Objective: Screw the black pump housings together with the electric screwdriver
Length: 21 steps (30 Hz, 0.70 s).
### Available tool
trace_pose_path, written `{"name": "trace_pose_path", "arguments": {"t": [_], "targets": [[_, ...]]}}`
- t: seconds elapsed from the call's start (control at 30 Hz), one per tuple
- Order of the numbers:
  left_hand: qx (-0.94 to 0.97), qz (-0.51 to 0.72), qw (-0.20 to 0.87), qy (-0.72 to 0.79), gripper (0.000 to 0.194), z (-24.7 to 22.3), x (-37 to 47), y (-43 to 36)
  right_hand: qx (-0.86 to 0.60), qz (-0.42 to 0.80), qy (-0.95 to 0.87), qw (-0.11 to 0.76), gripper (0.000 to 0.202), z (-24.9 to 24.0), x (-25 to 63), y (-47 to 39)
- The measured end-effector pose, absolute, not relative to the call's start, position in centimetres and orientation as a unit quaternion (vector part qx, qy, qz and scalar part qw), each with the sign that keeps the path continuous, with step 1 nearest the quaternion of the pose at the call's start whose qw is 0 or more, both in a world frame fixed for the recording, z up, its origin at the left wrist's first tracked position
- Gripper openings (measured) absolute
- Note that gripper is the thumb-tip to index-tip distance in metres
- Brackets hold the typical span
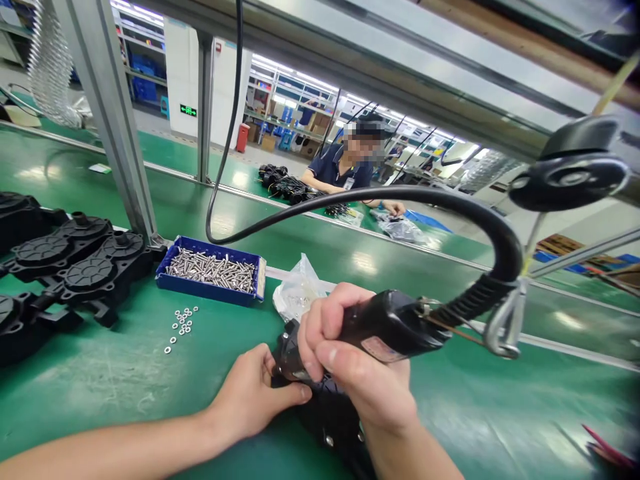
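Note:
My right hand [357, 353] is wrapped round a black electric screwdriver [395, 323], which slants down to the left and hangs by a metal hook at its cable end. Beneath it lies a black plastic housing [333, 420] with a few bright screw heads along its edge. The tool's tip is hidden, so I cannot tell whether it meets a screw. My left hand [255, 390] grips the near-left end of the housing, thumb on top and fingers partly out of sight. A clear plastic bag [300, 290] with small parts sits just behind.
A blue box [210, 290] of loose metal screws stands left of the bag. Several small washers [185, 320] lie scattered on the green bench. More black housings [95, 260] crowd the left. A metal post [113, 113] rises there, and a black cable [360, 197] arcs across. Another person [345, 163] sits opposite.

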State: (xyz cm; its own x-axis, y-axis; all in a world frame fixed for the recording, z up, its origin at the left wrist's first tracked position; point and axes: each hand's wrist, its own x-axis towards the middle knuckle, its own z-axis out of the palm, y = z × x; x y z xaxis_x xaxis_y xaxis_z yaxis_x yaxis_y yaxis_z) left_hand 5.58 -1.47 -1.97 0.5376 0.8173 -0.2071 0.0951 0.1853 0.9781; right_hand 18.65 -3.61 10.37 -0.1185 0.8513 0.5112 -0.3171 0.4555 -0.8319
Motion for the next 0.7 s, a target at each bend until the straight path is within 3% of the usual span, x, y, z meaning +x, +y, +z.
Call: {"name": "trace_pose_path", "arguments": {"t": [0.7], "targets": [[0.686,0.223,0.533,0.443,0.054,-1.15,4.81,-0.96,-0.24,0.47,-0.571,0.629,0.02,10.84,18.7,-3.19]]}}
